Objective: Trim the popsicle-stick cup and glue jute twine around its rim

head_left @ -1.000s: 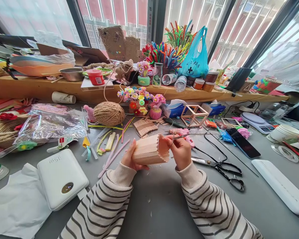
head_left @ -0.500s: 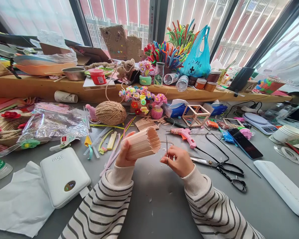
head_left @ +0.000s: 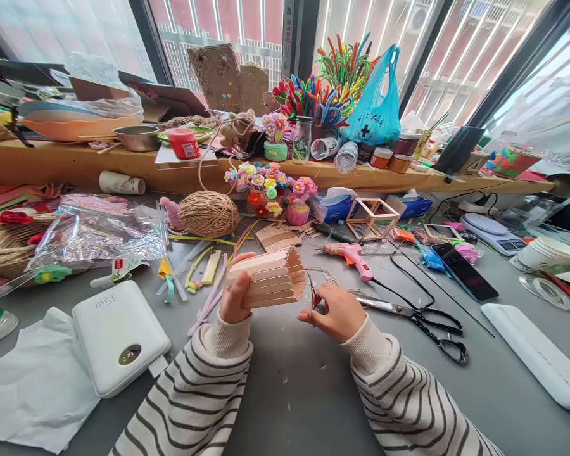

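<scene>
Our left hand (head_left: 235, 300) grips the stick cup (head_left: 268, 282) round its base end — tipped sideways above the table (head_left: 308, 405), mouth rightward. Our right hand (head_left: 339, 311), wrist angled inward, pinches small scissors (head_left: 312, 291) just beside the cup's rim.

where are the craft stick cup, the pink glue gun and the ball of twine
Craft stick cup (head_left: 267, 280), head view, on slatted side wall
Pink glue gun (head_left: 360, 260), head view, on upper handle
Ball of twine (head_left: 209, 215), head view, on wound front

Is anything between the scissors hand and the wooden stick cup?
Nothing visible is in the way: the right hand holds the small scissors beside the open end of the wooden stick cup, which the left hand grips.
</scene>
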A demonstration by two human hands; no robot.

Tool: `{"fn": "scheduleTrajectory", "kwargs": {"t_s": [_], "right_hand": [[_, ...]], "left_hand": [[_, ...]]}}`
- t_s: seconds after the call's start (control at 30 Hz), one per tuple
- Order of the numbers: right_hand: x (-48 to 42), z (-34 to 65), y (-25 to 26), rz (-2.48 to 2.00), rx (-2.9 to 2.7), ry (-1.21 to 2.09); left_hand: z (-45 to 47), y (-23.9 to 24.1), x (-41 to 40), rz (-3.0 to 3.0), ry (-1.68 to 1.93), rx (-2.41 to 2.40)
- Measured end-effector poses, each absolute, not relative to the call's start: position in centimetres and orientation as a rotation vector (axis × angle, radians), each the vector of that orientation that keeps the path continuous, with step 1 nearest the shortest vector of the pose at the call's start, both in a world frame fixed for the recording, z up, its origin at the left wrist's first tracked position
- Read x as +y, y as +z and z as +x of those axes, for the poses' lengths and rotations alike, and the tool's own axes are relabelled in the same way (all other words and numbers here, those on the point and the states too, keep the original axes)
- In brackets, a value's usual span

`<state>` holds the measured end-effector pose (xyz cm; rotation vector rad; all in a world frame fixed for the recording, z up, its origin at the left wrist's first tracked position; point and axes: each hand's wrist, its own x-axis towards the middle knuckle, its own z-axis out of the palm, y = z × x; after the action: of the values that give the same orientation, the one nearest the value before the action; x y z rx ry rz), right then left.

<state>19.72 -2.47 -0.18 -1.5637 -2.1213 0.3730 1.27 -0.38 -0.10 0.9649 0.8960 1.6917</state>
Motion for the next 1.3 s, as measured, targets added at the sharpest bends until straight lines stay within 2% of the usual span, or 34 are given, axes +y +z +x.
{"fn": "scheduleTrajectory", "kwargs": {"t_s": [0.2, 0.53, 1.1, 1.3], "right_hand": [[-2.6, 19.6, -0.2, -1.488, -2.089, 0.406], [-2.7, 19.5, -0.2, -1.487, -2.087, 0.463], [-2.1, 19.9, -1.3, -1.242, -2.104, -0.038], [-2.2, 19.7, -1.0, -1.208, -2.056, -0.005]], "left_hand": [[1.0, -0.1, -0.6, 1.185, 1.719, 0.991], [1.0, -0.7, -0.7, 1.351, 1.859, 0.881], [1.3, 0.1, -0.4, 1.210, 1.935, 0.885], [1.5, 0.6, -0.6, 1.109, 1.918, 0.915]]}}
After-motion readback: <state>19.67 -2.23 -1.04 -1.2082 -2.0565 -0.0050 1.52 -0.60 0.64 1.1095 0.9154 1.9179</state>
